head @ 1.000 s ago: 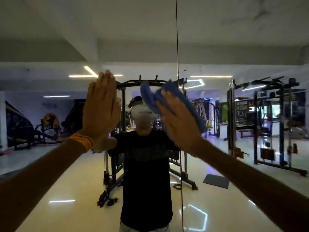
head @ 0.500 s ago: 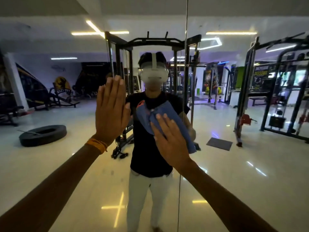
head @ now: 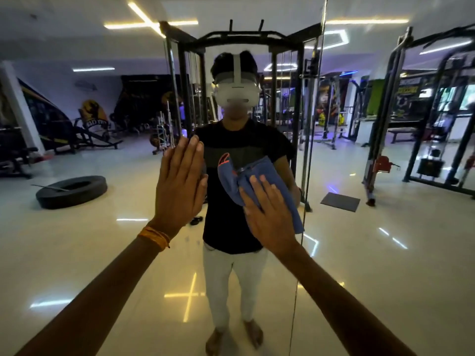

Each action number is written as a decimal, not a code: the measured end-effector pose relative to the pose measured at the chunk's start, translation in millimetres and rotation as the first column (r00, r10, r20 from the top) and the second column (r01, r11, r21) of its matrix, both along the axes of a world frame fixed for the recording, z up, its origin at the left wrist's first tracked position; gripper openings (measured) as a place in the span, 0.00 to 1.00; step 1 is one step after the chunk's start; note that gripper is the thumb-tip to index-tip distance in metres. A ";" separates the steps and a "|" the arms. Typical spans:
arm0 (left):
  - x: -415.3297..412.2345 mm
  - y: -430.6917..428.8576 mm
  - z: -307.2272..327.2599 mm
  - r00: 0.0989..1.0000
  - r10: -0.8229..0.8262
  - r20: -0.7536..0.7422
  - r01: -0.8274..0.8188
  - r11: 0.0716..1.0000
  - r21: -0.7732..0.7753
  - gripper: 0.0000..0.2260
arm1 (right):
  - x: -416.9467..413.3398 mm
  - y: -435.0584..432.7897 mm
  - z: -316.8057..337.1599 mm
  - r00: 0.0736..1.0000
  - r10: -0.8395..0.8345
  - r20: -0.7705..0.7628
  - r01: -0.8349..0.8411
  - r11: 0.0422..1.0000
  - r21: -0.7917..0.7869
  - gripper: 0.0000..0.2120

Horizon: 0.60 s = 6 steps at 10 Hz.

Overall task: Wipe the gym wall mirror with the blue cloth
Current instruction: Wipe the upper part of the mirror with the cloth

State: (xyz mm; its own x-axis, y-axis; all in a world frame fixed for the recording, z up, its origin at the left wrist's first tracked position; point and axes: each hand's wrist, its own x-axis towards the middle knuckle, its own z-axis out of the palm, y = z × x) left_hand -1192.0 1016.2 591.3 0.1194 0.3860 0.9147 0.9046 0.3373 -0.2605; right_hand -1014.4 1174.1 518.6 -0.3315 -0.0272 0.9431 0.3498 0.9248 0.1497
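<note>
The wall mirror fills the whole view and reflects me and the gym. My right hand presses the crumpled blue cloth flat against the glass at chest height, fingers straight and spread. The cloth sticks out above and to the right of the hand, close to the vertical seam between two mirror panels. My left hand lies flat on the glass just left of the cloth, fingers together and pointing up, an orange band at its wrist.
In the reflection a black cable rack stands behind me, a large tyre lies on the floor at left, another rack at right, and a dark floor mat nearby.
Both hands and the cloth have come down the glass from head height to chest height. The view has tilted down, showing more floor and my legs.
</note>
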 end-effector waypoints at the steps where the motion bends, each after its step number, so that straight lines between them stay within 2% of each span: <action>1: -14.8 -12.4 5.5 1.000 0.003 0.023 -0.004 1.000 0.025 0.28 | 35.3 11.1 63.4 0.997 0.015 -0.075 -0.029 0.981 -0.192 0.22; 2: -19.6 -14.3 21.6 0.995 -0.049 0.086 0.041 0.995 0.095 0.29 | 32.7 2.9 84.3 0.957 -0.119 -0.263 0.024 0.941 -0.337 0.24; 3: -18.6 -9.3 47.1 0.997 -0.064 0.047 0.060 0.993 0.099 0.30 | -11.1 -30.8 81.5 0.967 -0.026 -0.253 -0.038 0.969 -0.245 0.24; 4: -24.8 -9.6 79.2 0.998 -0.053 -0.019 0.055 0.995 0.081 0.30 | -30.9 -27.7 84.7 0.995 0.061 -0.078 -0.060 0.998 0.021 0.25; 5: -29.1 -9.2 110.5 0.999 -0.030 -0.013 0.031 0.995 0.091 0.31 | 4.9 19.3 133.8 0.988 -0.014 -0.156 0.022 0.998 0.052 0.24; 6: -23.6 -2.5 126.1 1.000 -0.014 0.000 0.014 0.993 0.117 0.31 | 15.0 28.0 184.6 0.869 -0.094 -0.486 -0.001 0.982 -0.191 0.23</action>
